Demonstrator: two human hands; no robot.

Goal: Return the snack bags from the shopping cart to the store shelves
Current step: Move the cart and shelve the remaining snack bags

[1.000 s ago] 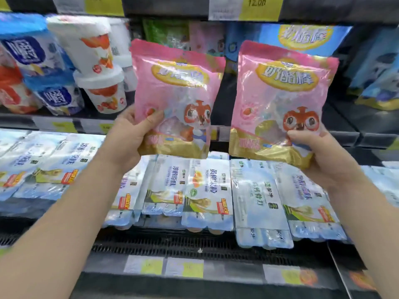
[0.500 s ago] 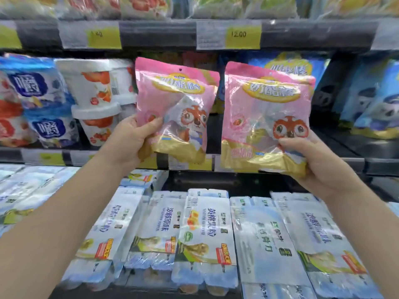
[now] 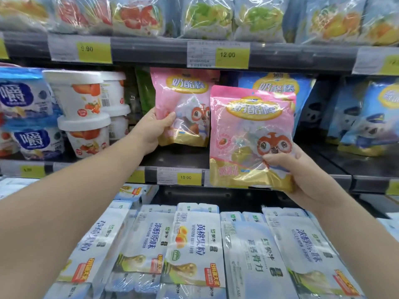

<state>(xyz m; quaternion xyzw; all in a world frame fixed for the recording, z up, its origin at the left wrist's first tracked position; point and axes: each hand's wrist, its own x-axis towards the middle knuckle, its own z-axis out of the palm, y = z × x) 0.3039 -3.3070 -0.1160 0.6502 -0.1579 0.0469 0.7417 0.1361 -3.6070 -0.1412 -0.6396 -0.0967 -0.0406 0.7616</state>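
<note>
Inside left grip (image 3: 151, 130), pink bag (image 3: 183, 104)

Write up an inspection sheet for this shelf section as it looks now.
Surface: middle shelf, dark, partly bare at centre.
Job's things: left pink snack bag upright inside the shelf bay; right pink snack bag nearer the camera, overlapping the shelf edge.
Clutter: white tubs at left, blue bags at right, flat white packs below.
Grippers: left hand grips its bag's side; right hand pinches its bag's lower corner.
Cables: nothing seen.
Surroundings: yellow price tags; fruit-print bags above.
</note>
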